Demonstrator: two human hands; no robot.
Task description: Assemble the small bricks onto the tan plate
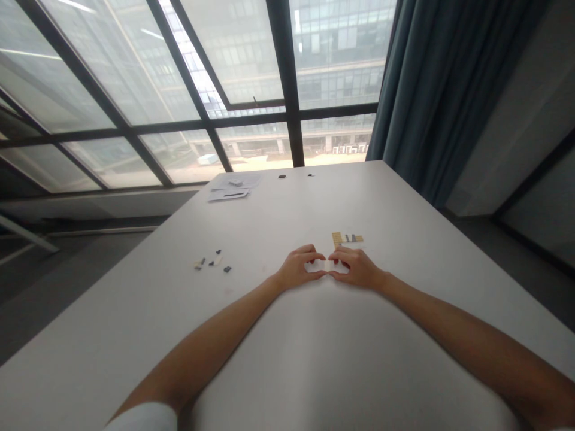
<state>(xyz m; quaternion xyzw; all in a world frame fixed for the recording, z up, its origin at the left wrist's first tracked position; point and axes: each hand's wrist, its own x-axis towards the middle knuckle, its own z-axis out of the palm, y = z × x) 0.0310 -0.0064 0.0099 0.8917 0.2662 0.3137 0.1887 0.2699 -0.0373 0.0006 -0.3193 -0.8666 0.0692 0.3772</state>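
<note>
The person's left arm point(220, 332) and right arm point(458, 323) stretch forward and slant inward, I see, wrists nearly straight. Left hand point(297, 267) and right hand point(362, 269) face each other, fingertips almost meeting, each thumb and forefinger curved around a gap.

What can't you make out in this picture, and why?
All in the head view:
Pale piece: partly covered by the left hand and right hand, too small to identify.
Yellow pieces: near end possibly behind the right hand.
Dark bits: too small to identify.
Papers: any writing too small.
White sleeve: bottom edge cuts it.
</note>
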